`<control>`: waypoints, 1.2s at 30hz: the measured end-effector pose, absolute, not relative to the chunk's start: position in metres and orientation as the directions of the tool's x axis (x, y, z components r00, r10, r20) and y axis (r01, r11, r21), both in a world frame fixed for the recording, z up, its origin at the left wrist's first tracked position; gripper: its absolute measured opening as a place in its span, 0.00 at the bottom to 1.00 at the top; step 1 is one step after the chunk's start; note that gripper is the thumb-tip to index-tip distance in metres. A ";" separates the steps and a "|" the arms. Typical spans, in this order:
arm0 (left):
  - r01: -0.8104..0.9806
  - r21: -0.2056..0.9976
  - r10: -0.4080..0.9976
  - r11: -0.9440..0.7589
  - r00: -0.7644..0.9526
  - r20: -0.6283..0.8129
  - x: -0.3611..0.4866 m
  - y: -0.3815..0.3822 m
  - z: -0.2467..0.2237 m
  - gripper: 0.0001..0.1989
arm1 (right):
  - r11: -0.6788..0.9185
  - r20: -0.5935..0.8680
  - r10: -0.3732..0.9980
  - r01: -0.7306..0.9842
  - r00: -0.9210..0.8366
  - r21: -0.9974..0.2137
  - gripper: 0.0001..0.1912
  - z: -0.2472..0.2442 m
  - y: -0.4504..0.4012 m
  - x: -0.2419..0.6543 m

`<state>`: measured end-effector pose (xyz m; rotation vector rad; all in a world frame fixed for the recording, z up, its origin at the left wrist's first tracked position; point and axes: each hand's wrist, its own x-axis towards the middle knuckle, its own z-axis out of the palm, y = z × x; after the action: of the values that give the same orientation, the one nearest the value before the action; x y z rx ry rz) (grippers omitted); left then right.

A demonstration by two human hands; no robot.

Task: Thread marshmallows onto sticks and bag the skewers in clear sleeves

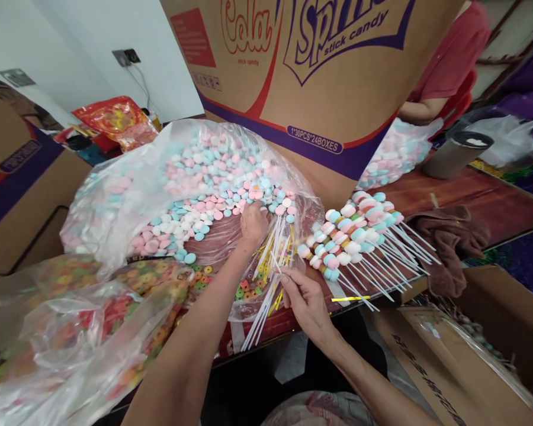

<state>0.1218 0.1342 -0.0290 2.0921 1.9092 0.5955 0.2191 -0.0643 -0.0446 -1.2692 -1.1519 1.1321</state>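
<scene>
My left hand is at the edge of a pile of pink, white and blue candies in a big clear bag; its fingers are bent among the candies, and what they hold is hidden. Between thumb and finger, my right hand pinches a thin white stick above a bundle of white sticks and yellow ties. Small colourful candy rings lie beside the bundle. To the right, a stack of candy skewers rests with its sticks toward the table edge.
A tall cardboard box stands behind the candies. Bags of rings fill the left front. At right are a brown cloth, a grey tumbler, an open carton below, and another person's arm.
</scene>
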 end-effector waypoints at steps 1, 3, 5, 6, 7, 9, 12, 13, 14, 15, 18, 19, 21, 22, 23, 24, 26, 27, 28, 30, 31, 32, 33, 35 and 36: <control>0.891 0.442 0.990 -0.104 0.051 0.132 0.123 0.133 -0.029 0.10 | 0.003 0.006 0.995 0.031 0.096 -1.000 0.19 -0.046 -0.064 0.219; 0.895 0.437 0.990 -0.088 0.031 0.136 0.126 0.131 -0.029 0.11 | 0.015 0.020 0.994 0.054 0.104 -0.998 0.19 -0.048 -0.064 0.220; 0.894 0.441 0.988 -0.085 0.018 0.155 0.127 0.128 -0.028 0.13 | 0.020 0.028 0.993 0.073 0.111 -0.997 0.19 -0.049 -0.064 0.220; 0.889 0.449 0.986 -0.093 0.019 0.168 0.126 0.126 -0.028 0.14 | 0.023 0.032 0.993 0.080 0.113 -0.997 0.19 -0.048 -0.065 0.220; 0.879 0.464 0.984 -0.109 0.028 0.178 0.125 0.124 -0.028 0.14 | 0.026 0.036 0.993 0.088 0.114 -0.996 0.19 -0.048 -0.065 0.220; 0.840 0.521 0.981 -0.148 0.056 0.188 0.119 0.117 -0.027 0.13 | 0.034 0.045 0.992 0.094 0.116 -0.995 0.19 -0.046 -0.065 0.220; 0.694 0.703 0.982 -0.156 0.035 0.184 0.100 0.100 -0.024 0.13 | 0.049 0.058 0.991 0.076 0.120 -0.996 0.18 -0.043 -0.065 0.221; 0.601 0.786 0.985 -0.143 0.008 0.173 0.093 0.092 -0.023 0.15 | 0.054 0.062 0.991 0.067 0.119 -0.996 0.18 -0.042 -0.064 0.221; 0.484 0.866 0.989 -0.125 -0.010 0.148 0.085 0.083 -0.022 0.17 | 0.057 0.064 0.991 0.061 0.115 -0.997 0.18 -0.041 -0.064 0.221; 0.353 0.931 0.994 -0.095 -0.008 0.105 0.077 0.073 -0.021 0.18 | 0.059 0.065 0.992 0.058 0.110 -0.997 0.18 -0.040 -0.064 0.221; 0.017 0.998 0.998 0.064 0.012 -0.064 0.060 0.042 -0.020 0.18 | 0.067 0.073 0.994 0.068 0.085 -0.995 0.18 -0.035 -0.063 0.218; -0.058 0.992 0.994 0.109 0.007 -0.109 0.057 0.034 -0.020 0.18 | 0.078 0.084 0.994 0.081 0.069 -0.994 0.17 -0.033 -0.063 0.216; -0.163 0.975 0.987 0.152 -0.021 -0.157 0.054 0.020 -0.022 0.17 | 0.115 0.120 0.992 0.125 0.029 -0.985 0.16 -0.028 -0.062 0.211; -0.199 0.968 0.986 0.150 -0.040 -0.161 0.054 0.015 -0.023 0.16 | 0.137 0.140 0.990 0.152 0.006 -0.979 0.15 -0.025 -0.062 0.209; -0.228 0.964 0.985 0.139 -0.064 -0.158 0.054 0.012 -0.023 0.16 | 0.157 0.157 0.988 0.177 -0.017 -0.972 0.15 -0.023 -0.061 0.206; -0.253 0.959 0.984 0.127 -0.090 -0.154 0.053 0.010 -0.024 0.16 | 0.172 0.168 0.985 0.200 -0.035 -0.965 0.15 -0.021 -0.061 0.204; -0.304 0.945 0.977 0.120 -0.135 -0.167 0.052 0.008 -0.024 0.17 | 0.189 0.183 0.982 0.239 -0.047 -0.952 0.15 -0.019 -0.060 0.200; -0.328 0.936 0.973 0.127 -0.143 -0.182 0.052 0.007 -0.023 0.18 | 0.194 0.188 0.981 0.260 -0.048 -0.946 0.15 -0.019 -0.059 0.199; -0.349 0.927 0.970 0.136 -0.142 -0.196 0.051 0.006 -0.022 0.18 | 0.200 0.194 0.980 0.282 -0.050 -0.938 0.15 -0.019 -0.058 0.198; -0.371 0.916 0.970 0.150 -0.126 -0.209 0.049 0.003 -0.020 0.18 | 0.209 0.200 0.978 0.324 -0.062 -0.923 0.14 -0.019 -0.057 0.197; -0.373 0.916 0.971 0.145 -0.124 -0.204 0.048 0.002 -0.019 0.17 | 0.213 0.200 0.977 0.340 -0.073 -0.916 0.14 -0.019 -0.056 0.197; -0.370 0.919 0.973 0.135 -0.124 -0.193 0.047 0.000 -0.019 0.16 | 0.217 0.199 0.976 0.350 -0.085 -0.911 0.14 -0.019 -0.055 0.197; -0.364 0.923 0.976 0.125 -0.123 -0.181 0.047 -0.002 -0.019 0.15 | 0.220 0.200 0.975 0.356 -0.094 -0.908 0.14 -0.019 -0.054 0.196; -0.344 0.932 0.979 0.114 -0.119 -0.164 0.047 -0.005 -0.020 0.16 | 0.224 0.199 0.974 0.361 -0.106 -0.905 0.15 -0.018 -0.052 0.195; -0.332 0.937 0.980 0.111 -0.120 -0.159 0.047 -0.007 -0.021 0.16 | 0.223 0.197 0.974 0.363 -0.110 -0.904 0.15 -0.018 -0.052 0.195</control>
<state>0.0467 -0.0066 -0.0205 0.7930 1.1246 1.3487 0.1948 -0.0517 -0.0180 -1.2761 -1.6332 0.8896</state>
